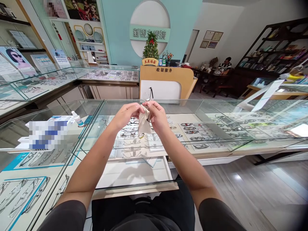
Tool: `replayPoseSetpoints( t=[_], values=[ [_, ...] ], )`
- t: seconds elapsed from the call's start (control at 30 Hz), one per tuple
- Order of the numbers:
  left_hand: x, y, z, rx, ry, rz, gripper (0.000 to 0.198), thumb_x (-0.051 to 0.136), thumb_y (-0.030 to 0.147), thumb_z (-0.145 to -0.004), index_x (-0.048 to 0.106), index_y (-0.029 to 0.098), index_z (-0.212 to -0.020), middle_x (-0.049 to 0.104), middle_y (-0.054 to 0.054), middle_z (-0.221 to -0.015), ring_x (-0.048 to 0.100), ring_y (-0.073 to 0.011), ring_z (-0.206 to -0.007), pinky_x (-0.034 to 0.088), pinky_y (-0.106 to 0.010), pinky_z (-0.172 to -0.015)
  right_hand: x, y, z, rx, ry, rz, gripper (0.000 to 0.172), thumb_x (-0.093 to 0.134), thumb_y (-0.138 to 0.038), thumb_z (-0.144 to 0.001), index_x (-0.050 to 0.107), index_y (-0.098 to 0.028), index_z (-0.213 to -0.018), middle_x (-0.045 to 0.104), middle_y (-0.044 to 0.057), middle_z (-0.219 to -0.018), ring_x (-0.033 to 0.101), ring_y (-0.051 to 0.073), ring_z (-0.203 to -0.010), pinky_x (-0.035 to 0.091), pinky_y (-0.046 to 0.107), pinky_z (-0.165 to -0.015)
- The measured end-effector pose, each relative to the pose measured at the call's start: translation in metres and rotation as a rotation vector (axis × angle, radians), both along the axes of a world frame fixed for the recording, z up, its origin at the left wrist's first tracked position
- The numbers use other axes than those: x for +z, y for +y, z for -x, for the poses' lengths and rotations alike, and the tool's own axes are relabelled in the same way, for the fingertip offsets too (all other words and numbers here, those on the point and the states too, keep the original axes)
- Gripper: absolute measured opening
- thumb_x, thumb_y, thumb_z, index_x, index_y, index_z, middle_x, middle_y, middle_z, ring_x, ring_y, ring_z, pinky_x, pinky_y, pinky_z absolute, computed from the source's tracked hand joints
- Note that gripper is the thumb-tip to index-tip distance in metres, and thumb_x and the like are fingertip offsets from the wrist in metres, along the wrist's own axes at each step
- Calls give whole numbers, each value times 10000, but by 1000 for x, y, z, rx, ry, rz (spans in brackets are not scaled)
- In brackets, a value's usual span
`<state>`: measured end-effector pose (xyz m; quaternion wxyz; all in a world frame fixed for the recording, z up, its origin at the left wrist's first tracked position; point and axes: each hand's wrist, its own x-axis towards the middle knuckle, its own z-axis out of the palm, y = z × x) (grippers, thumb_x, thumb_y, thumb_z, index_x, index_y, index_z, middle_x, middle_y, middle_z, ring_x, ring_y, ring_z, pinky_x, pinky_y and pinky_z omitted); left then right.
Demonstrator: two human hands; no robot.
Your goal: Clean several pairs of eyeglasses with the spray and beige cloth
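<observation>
Both hands are raised close together over the glass display counter. My left hand point(128, 115) is closed, its thumb and fingers pinching a beige cleaning cloth point(144, 125) that hangs down between the hands. My right hand point(157, 115) is closed on a pair of eyeglasses point(151, 93). One dark temple of the glasses sticks up above the fingertips, and another thin dark part shows beside the right fingers. The cloth and fingers hide most of the frame and lenses. Below, under the glass, lie rows of eyeglasses point(131, 133).
An open drawer point(134, 176) sits in front of my body. On the left counter stand a spray bottle point(77, 118) and a blurred white-and-blue box point(49, 134). A white stand point(260, 96) is at the right. Behind is a cashier desk point(168, 72); a person point(225, 65) sits farther back.
</observation>
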<state>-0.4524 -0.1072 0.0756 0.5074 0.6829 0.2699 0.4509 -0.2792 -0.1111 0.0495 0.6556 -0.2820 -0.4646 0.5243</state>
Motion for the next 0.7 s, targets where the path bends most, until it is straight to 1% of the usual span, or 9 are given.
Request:
replayPoseSetpoints(
  t=[0.1,0.17,0.23,0.3,0.37,0.43,0.53,0.6,0.7],
  values=[
    [3,-4,2,140,-68,-90,468,941,568,-829,656,198,-863,666,6,-811,597,-136,-751,519,-272,-732,12,3,9,44,-20,-34,448,969,-626,-743,781,-254,-908,762,10,-951,622,176,-807,556,317,-753],
    [3,-8,1,187,-155,-84,554,999,550,-779,563,229,-898,606,64,-739,537,-104,-670,450,-234,-652,20,4,14,78,-29,-64,456,964,-638,-761,763,-258,-913,763,13,-982,633,177,-820,563,316,-751],
    [3,-10,-1,192,-237,-33,651,1041,543,-731,498,253,-940,571,101,-705,527,-93,-628,419,-217,-617,25,5,18,100,-43,-99,458,957,-650,-787,748,-264,-918,764,17,-1013,650,183,-842,574,317,-758],
    [2,-11,-2,178,-267,35,677,1052,564,-712,520,255,-995,593,99,-718,570,-104,-640,454,-225,-638,29,6,22,105,-56,-135,452,948,-658,-809,740,-273,-921,762,21,-1030,665,195,-879,583,323,-781],
    [2,-10,0,141,-240,103,651,1025,626,-735,594,234,-1026,653,56,-769,613,-127,-681,494,-254,-675,32,7,25,99,-58,-163,445,947,-657,-811,740,-277,-913,764,25,-1039,675,207,-927,592,331,-833],
    [1,-9,2,114,-183,137,624,977,702,-775,666,201,-977,685,10,-807,611,-138,-707,487,-274,-681,34,7,26,98,-47,-182,431,962,-635,-797,741,-276,-890,775,26,-1057,685,216,-984,596,335,-901],
    [0,-8,4,124,-127,92,647,924,789,-800,710,180,-847,675,-18,-791,578,-145,-717,455,-293,-675,37,11,23,140,-46,-196,421,978,-625,-791,750,-282,-876,791,24,-1084,703,225,-1065,599,340,-968],
    [1,-9,4,118,-124,34,666,931,811,-773,710,183,-790,670,-24,-766,570,-153,-716,459,-305,-683,40,17,15,222,-91,-204,450,997,-647,-764,752,-282,-863,795,29,-1094,717,237,-1112,606,351,-985],
    [3,-12,3,80,-95,-38,652,958,787,-756,731,177,-790,684,-29,-756,570,-151,-709,457,-300,-673,45,25,-3,365,-199,-196,498,1036,-644,-704,746,-255,-815,805,50,-1089,730,227,-1028,618,340,-880]
  ],
)
